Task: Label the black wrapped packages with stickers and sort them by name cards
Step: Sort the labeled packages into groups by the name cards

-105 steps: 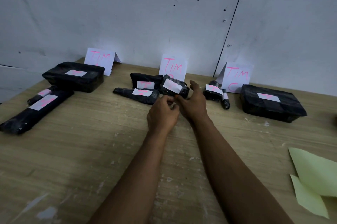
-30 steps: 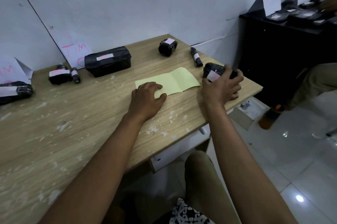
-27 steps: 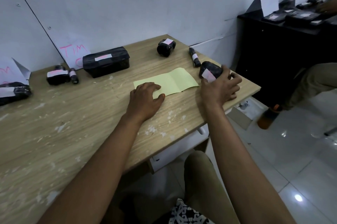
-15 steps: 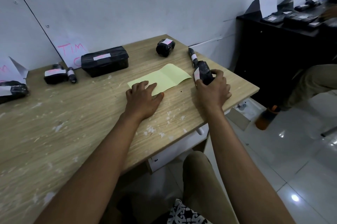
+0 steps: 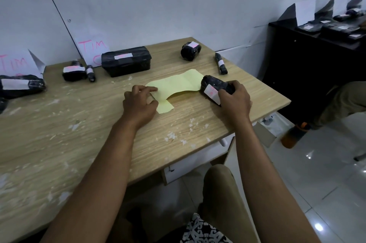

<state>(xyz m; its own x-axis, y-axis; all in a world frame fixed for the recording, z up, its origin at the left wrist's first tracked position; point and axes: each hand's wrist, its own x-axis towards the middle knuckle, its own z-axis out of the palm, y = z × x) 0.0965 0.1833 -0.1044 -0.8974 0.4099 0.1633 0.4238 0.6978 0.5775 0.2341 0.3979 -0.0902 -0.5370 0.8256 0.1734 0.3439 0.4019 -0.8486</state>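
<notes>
My right hand (image 5: 234,102) grips a black wrapped package (image 5: 215,87) bearing a white sticker with pink writing, near the table's right edge. My left hand (image 5: 139,102) rests on the left end of a yellow sticker sheet (image 5: 176,84), fingers loosely curled on the paper. A round labelled package (image 5: 190,50) and a thin stick package (image 5: 221,63) lie at the back right. A "TIM" name card (image 5: 92,47) leans on the wall, with a black box package (image 5: 126,63) and two small packages (image 5: 76,73) in front. Another name card (image 5: 16,62) stands at far left.
The wooden table (image 5: 59,124) ends just right of my right hand. A labelled long package (image 5: 19,85) lies at far left. A black cabinet (image 5: 309,60) with more packages stands to the right, a seated person's leg (image 5: 344,100) and an orange-based bottle (image 5: 293,136) beside it.
My right hand has drawn the package nearer and turned it, sticker now facing me. The yellow sheet has bent under my left hand, whose fingers have curled.
</notes>
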